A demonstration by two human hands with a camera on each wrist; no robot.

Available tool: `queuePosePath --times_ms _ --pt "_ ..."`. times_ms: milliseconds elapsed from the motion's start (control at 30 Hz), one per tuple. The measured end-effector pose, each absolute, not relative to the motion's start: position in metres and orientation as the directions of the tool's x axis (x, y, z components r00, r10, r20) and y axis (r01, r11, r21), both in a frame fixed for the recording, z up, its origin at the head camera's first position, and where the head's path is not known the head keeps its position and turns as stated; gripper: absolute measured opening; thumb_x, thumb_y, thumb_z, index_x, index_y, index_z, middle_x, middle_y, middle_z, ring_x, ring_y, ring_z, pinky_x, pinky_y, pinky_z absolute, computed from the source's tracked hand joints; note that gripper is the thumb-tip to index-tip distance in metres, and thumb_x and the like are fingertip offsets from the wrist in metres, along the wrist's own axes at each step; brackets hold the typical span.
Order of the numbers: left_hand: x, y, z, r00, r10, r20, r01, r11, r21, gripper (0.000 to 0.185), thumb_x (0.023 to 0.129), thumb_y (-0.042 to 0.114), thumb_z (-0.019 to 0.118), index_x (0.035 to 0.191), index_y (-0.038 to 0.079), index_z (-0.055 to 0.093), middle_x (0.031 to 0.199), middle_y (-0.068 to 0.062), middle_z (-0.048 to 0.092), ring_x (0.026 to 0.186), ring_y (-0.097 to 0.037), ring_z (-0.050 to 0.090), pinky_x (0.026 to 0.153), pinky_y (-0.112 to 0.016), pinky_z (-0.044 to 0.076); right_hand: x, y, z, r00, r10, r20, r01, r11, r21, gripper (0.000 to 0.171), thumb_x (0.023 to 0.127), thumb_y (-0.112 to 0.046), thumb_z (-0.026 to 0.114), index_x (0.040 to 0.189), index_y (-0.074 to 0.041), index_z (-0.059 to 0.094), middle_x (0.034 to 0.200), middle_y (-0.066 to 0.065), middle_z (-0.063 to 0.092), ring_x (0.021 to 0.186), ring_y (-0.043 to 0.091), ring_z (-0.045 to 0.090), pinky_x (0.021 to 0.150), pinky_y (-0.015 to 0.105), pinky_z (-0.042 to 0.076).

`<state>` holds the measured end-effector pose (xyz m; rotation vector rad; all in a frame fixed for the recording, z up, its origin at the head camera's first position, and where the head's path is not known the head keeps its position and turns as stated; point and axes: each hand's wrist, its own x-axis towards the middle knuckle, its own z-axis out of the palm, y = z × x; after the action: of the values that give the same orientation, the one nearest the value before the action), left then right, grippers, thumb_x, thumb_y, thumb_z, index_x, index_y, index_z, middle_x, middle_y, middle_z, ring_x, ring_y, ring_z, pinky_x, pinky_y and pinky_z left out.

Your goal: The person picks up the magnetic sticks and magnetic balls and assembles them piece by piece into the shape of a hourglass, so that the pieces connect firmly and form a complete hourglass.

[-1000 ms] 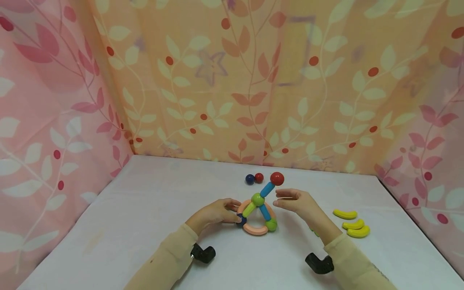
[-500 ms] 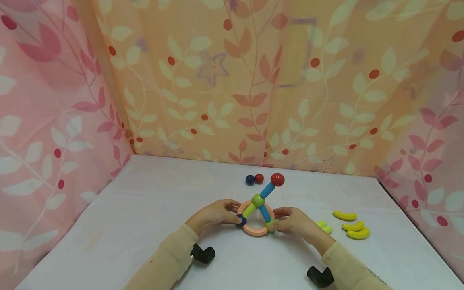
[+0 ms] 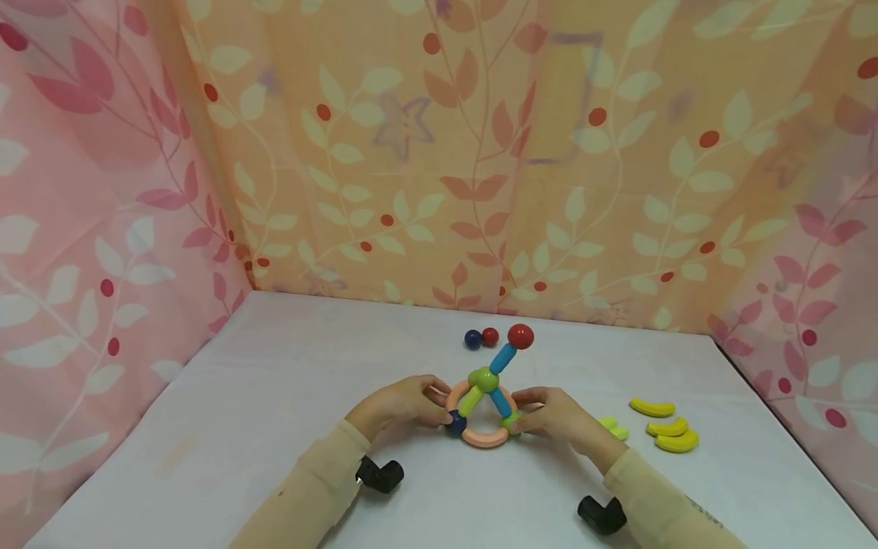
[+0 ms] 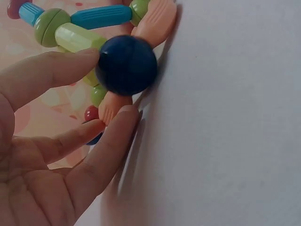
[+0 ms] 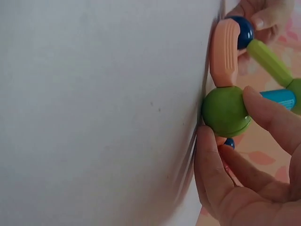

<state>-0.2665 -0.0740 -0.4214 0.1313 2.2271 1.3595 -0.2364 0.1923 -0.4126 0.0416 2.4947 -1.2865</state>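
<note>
A ball-and-stick construction toy stands on the table, its base a ring of curved peach rods [image 3: 485, 438]. A lime rod [image 3: 470, 400] and a blue rod [image 3: 501, 402] lean up to a green ball [image 3: 487, 379]. From there another blue rod [image 3: 503, 358] slants up to a red ball [image 3: 520, 336]. My left hand [image 3: 405, 400] grips the toy's left side, thumb on the dark blue ball [image 4: 127, 65] and fingers by the ring. On the right, my right hand [image 3: 555, 415] pinches the lower green ball [image 5: 225, 110] between thumb and fingers.
Behind the toy lie a loose dark blue ball [image 3: 473, 339] and a small red ball [image 3: 490, 336]. Lime pieces [image 3: 613, 428] sit beyond the right wrist, partly hidden. Several yellow curved rods [image 3: 675, 441] lie farther right. Patterned curtains [image 3: 411, 152] enclose the white table [image 3: 309, 343].
My right hand has come down from beside the top of the toy to the lower green ball. The toy has since turned slightly, its red ball shifting left. My left hand keeps its grip.
</note>
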Motion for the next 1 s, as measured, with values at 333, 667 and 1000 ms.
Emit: queuePosePath --times_ms 333,667,1000 --pt "-0.267 -0.077 -0.419 -0.870 0.352 -0.346 -0.141 0.495 0.857 0.061 0.077 0.016 0.083 0.133 0.015 0.060 0.143 -0.008 0.056 0.108 -0.021 0.062 0.105 -0.047 0.049 -0.248 0.198 -0.409 -0.925 -0.207 -0.318 0.137 0.599 -0.789 0.054 0.081 -0.016 0.079 0.132 -0.007 0.062 0.139 0.017 0.058 0.121 0.030 0.054 0.097 0.046 0.053" --pt "-0.265 -0.078 -0.419 -0.865 0.358 -0.353 -0.142 0.500 0.855 0.043 0.080 0.016 0.080 0.121 0.016 0.067 0.135 -0.006 0.061 0.099 -0.019 0.063 0.095 -0.040 0.054 -0.262 0.205 -0.409 -0.919 -0.207 -0.335 0.156 0.589 -0.793 0.049 0.081 -0.015 0.077 0.128 -0.007 0.065 0.129 0.013 0.065 0.114 0.025 0.059 0.098 0.045 0.052" --pt "-0.266 -0.075 -0.420 -0.863 0.387 -0.323 -0.150 0.415 0.898 0.066 0.080 0.004 0.077 0.140 0.008 0.052 0.135 -0.011 0.061 0.110 -0.020 0.061 0.091 -0.034 0.056 -0.267 0.207 -0.406 -0.927 -0.143 -0.347 0.196 0.605 -0.772 0.048 0.083 -0.019 0.078 0.127 -0.004 0.065 0.123 0.011 0.068 0.104 0.021 0.061 0.097 0.044 0.052"
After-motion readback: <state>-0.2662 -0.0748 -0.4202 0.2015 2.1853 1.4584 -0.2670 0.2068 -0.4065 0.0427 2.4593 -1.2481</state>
